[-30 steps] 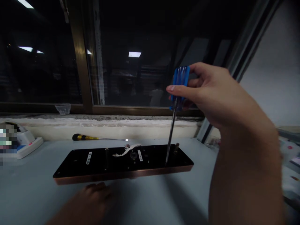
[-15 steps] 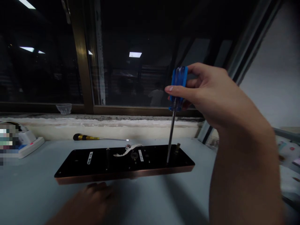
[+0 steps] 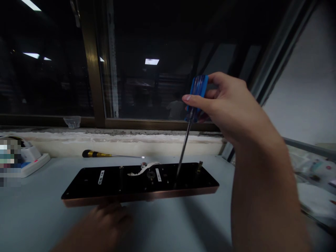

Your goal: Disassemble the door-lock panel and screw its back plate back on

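My right hand (image 3: 217, 98) is closed round the blue handle of a screwdriver (image 3: 197, 89), thumb stretched along its near side. The shaft slants down and left, its tip at the black face of a long flat panel (image 3: 91, 190) with copper-coloured edges. A white ribbon strip (image 3: 143, 169), a small round part (image 3: 151, 174), a label (image 3: 158, 175) and brass-coloured posts (image 3: 200, 166) are on that face. Dark and somewhat blurred, my left hand (image 3: 107, 222) is at the panel's front edge with curled fingers; whatever they may hold is hidden.
Behind the panel lies a black-and-yellow screwdriver (image 3: 98, 154) on the pale table (image 3: 31, 206). A white power strip (image 3: 36, 164) with a plug is at far left. On the window sill stands a clear plastic cup (image 3: 72, 121). White cloth or paper (image 3: 315, 201) shows at right.
My right hand has shifted slightly left. The blue screwdriver's tip has moved left across the panel and its shaft leans more. My left hand is a little closer to the panel's front edge.
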Motion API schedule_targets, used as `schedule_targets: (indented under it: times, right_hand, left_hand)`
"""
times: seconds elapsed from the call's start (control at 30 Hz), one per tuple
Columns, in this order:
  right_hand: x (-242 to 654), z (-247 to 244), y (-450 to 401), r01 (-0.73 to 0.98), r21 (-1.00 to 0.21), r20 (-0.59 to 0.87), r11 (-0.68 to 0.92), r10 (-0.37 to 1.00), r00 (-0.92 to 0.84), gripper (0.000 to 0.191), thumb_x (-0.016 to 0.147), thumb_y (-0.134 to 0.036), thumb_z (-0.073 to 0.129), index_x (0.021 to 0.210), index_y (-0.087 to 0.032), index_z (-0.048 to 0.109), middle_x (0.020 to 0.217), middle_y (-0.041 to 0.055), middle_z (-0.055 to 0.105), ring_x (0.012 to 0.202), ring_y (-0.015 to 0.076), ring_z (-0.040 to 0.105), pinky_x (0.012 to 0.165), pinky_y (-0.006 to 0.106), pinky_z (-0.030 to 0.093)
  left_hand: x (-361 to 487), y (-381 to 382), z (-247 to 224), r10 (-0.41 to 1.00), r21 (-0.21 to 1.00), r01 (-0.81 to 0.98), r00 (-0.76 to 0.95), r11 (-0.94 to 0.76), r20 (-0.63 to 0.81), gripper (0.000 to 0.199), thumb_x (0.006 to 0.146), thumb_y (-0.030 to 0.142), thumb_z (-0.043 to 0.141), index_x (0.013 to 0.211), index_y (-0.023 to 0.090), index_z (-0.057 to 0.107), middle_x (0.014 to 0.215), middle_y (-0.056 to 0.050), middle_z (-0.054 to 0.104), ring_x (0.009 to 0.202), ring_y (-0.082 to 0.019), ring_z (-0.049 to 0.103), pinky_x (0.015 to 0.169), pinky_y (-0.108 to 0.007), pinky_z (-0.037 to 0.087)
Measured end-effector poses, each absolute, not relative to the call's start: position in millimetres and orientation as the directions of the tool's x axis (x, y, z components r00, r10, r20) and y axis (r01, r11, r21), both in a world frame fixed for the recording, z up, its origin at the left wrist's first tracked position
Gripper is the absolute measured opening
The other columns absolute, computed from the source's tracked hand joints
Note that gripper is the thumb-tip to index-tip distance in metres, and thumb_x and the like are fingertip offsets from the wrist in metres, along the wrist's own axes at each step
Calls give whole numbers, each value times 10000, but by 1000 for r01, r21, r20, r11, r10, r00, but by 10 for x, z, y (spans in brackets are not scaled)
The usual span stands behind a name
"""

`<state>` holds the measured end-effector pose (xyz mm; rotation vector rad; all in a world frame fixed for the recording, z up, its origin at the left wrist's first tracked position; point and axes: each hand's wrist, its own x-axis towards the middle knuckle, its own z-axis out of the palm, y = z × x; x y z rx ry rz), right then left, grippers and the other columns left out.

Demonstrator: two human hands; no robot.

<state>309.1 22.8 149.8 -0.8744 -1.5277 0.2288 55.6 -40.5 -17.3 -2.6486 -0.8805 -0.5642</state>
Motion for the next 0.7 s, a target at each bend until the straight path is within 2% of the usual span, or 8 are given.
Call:
schedule_targets:
  times: [0.07,0.17,0.23,0.3,0.37,0.43,0.53,0.7]
  right_hand:
    - [3079,1504,227,362,-612,771,702,632,78,183,684,-150,706,739,-199,539,545,-45,545,436,71,525,312,155,407]
    - [3063,1528,191,391,-676,717,625,679,156,187,671,-106,701,724,-188,541,548,-37,555,436,74,523,303,149,396]
    - [3056,1545,162,410,-714,681,568,700,216,189,662,-100,707,740,-177,553,570,-27,573,448,82,535,306,156,408]
    - [3055,1556,140,408,-728,668,551,704,241,187,660,-97,709,756,-169,566,582,-23,581,454,84,542,314,163,421]
    - [3059,1560,129,393,-732,666,556,707,239,177,666,-92,704,763,-166,576,573,-29,574,445,77,533,317,162,419]
    - [3063,1560,122,382,-728,673,568,699,242,168,671,-88,700,762,-167,583,559,-36,562,442,68,522,322,155,412]
    - [3064,1560,114,383,-731,672,564,694,259,163,670,-97,707,747,-166,582,548,-38,554,441,67,515,328,158,408]
    - [3053,1561,115,388,-737,662,553,707,250,168,668,-110,713,752,-167,579,583,-25,571,470,89,540,328,176,426]
  left_hand:
    - [573,-382,-198,423,-197,585,743,-787,518,360,628,-70,309,629,213,532,589,35,618,509,-129,566,504,-259,353]
    - [582,-368,-197,392,-169,577,713,-799,581,381,763,-37,252,685,212,529,627,21,598,534,-138,545,500,-271,341]
    - [580,-389,-137,355,-177,550,719,-816,597,376,874,31,233,810,203,561,761,3,633,684,-144,579,593,-271,393]
    - [576,-425,-49,314,-204,539,713,-817,627,350,930,81,236,934,186,571,920,-18,648,894,-158,569,759,-286,411]
    - [571,-453,21,321,-210,557,702,-803,635,317,934,75,280,1000,180,572,1022,-22,635,1042,-166,512,884,-304,374]
    - [566,-455,36,350,-217,583,701,-783,621,279,921,73,348,1044,183,574,1077,-18,620,1106,-168,476,944,-309,344]
    - [557,-415,-30,388,-246,617,705,-747,594,291,908,82,407,1136,190,552,1127,-13,605,1131,-165,467,984,-311,325]
    - [545,-366,-115,397,-275,631,710,-725,582,367,913,25,322,1179,165,532,1151,-25,604,1122,-161,475,973,-310,330]
